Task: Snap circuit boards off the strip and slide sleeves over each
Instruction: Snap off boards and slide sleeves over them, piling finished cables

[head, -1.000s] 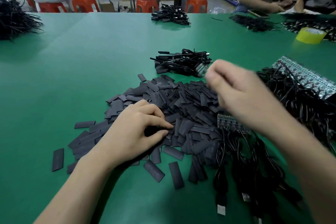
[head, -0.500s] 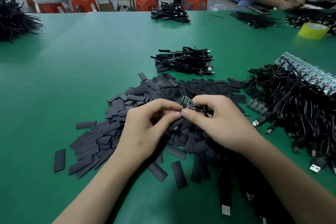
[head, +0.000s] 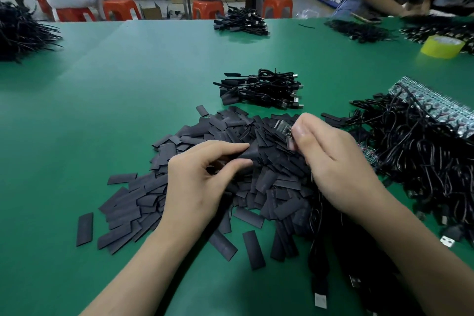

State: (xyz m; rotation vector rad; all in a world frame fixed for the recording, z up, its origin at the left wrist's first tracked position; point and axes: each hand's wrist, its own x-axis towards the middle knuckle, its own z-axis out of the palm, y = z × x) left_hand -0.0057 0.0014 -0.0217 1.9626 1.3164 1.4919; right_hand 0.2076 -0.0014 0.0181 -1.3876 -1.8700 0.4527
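Observation:
A heap of flat black sleeves (head: 179, 195) lies on the green table in front of me. My left hand (head: 202, 182) pinches one black sleeve (head: 250, 152) between thumb and forefinger above the heap. My right hand (head: 333, 161) grips a small circuit board (head: 283, 129), its tip poking out left of my fingers, a little apart from the sleeve. Its black cable hangs down under my wrist. A long strip of circuit boards (head: 436, 108) with attached cables rests at the right. A short piece of strip (head: 369, 154) shows beside my right hand.
A pile of sleeved cables (head: 261, 90) sits beyond the heap. Tangled black cables (head: 423, 161) with USB plugs fill the right side. A yellow tape roll (head: 442, 46) stands far right. More cable bundles lie at the far edge and far left; people work at the right corner and behind.
My right hand lifted the board up and to the right, away from my left hand. My left hand now holds a sleeve out toward it.

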